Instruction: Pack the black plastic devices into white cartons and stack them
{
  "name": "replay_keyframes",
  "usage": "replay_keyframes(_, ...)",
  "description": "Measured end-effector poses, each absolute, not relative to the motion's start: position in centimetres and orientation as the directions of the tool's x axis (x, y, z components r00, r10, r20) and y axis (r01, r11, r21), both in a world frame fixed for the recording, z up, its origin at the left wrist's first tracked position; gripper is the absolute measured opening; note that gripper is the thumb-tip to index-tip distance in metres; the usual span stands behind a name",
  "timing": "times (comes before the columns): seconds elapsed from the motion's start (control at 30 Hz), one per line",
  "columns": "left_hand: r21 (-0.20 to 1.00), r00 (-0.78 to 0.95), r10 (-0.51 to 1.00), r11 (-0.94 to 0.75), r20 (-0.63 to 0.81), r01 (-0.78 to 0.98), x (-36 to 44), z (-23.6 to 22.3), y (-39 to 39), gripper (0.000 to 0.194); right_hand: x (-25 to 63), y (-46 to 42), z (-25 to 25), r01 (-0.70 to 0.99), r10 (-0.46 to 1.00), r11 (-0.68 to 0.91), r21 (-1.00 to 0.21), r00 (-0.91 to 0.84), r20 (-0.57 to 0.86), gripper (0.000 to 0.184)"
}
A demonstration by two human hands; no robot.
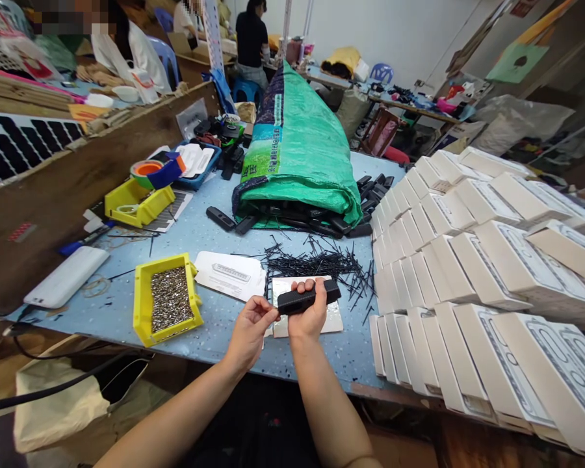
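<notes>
My right hand (311,318) is wrapped around a long black plastic housing (296,300) and holds it nearly level over the front of the table. At the housing's left end my left hand (251,327) has thumb and forefinger pinched together. Whatever lies between those fingertips is too small to make out. Below the hands is a pale flat card or pad (332,320). Just behind it spreads a loose heap of thin black sticks (316,263). A white printed card (231,276) lies to the left, beside a yellow bin (140,299) of small metal parts (170,300).
Stacked white boxes (448,266) rise along the right side. A green woven sack (316,149) with black housings spilling out stands behind. On the left are a second yellow bin (146,209), tape rolls (147,169), a white power bank-like block (68,276) and a wooden partition (92,162). People sit further back.
</notes>
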State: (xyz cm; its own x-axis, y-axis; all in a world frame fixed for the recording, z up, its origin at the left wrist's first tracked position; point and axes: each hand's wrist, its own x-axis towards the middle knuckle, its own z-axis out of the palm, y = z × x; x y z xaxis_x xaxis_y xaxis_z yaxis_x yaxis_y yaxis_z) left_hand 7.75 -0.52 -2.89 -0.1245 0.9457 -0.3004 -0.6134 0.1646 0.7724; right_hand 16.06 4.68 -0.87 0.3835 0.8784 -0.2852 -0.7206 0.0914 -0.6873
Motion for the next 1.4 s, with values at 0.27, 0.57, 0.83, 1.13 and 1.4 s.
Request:
replay_keyframes(0.27, 0.997, -0.083, 0.994, 0.076, -0.076, 0.000, 5.0, -5.0, -0.2, 0.031, 17.5, 4.1, -2.1, -0.527, 0.915, 0.142, -0.838, 0.393, -0.091, 0.025)
replay_keyframes(0.57, 0.129, 0.359, 0.895, -0.336, -0.264, 0.933, -5.8, -5.1, 8.3, 0.063, 22.9, 6.3, -7.7, -0.049, 0.989, -0.070, -0.996, 0.127, -0.076, 0.033)
replay_keyframes(0.83, 0.136, 0.463, 0.829, -0.443, -0.315, 0.886, -6.0, -4.2, 10.9, 0.067, 26.1, 7.1, -10.2, 0.599, 0.946, 0.107, -0.794, 0.184, 0.266, 0.050)
replay_keyframes(1.13, 0.271, 0.552, 0.776, -0.484, -0.306, 0.832, -5.8, 0.2, 9.6, 0.023, 27.0, 6.9, -9.4, 0.502, 0.932, 0.098, -0.859, 0.257, 0.256, 0.052)
replay_keyframes(1.4, 0.943, 0.502, 0.842, 0.025, -0.200, 0.332, -0.8, 3.7, 1.9, 0.028, 20.0, 1.3, 0.1, 0.449, 0.630, 0.762, -0.468, -0.345, 0.696, 0.043)
